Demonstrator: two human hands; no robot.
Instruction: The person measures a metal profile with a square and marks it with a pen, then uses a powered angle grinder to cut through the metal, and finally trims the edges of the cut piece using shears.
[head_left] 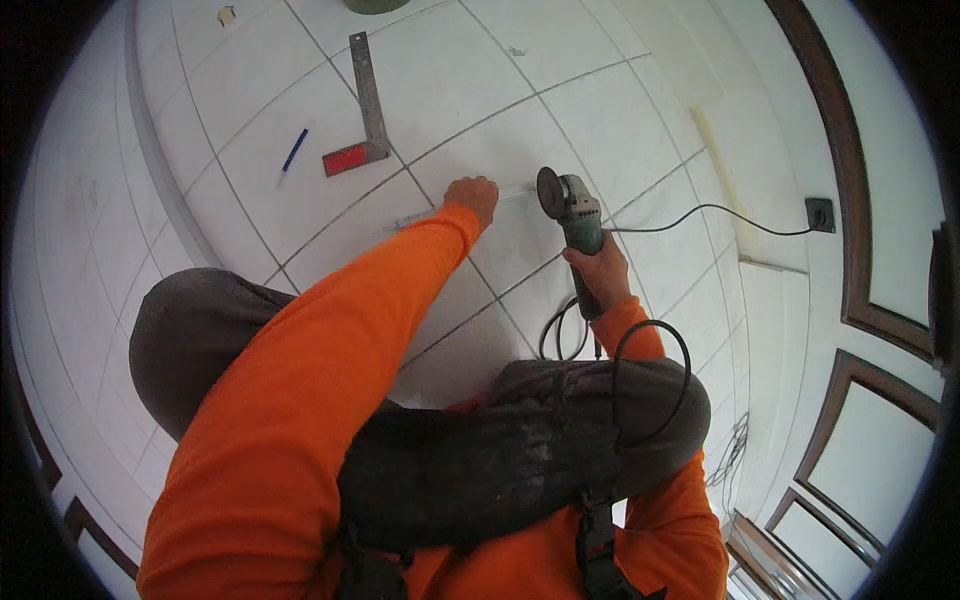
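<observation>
While right fingers (pixel 573 257) are gripping the angle grinder (pixel 583 232), left fingers (pixel 486 186) are clasping a pale strip (pixel 516 190); good handling is keeping the disc (pixel 549 192) clear of them.

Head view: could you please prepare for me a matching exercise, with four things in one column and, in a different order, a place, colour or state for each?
Things
1. Angle grinder
2. Try square
3. Pen
4. Socket

Places, colours, states
A. Blue, lying on the tiles
B. Dark and square, at the end of the black cable
C. Red and grey, L-shaped
D. Held in the right hand

Right pairs: 1-D, 2-C, 3-A, 4-B
</observation>
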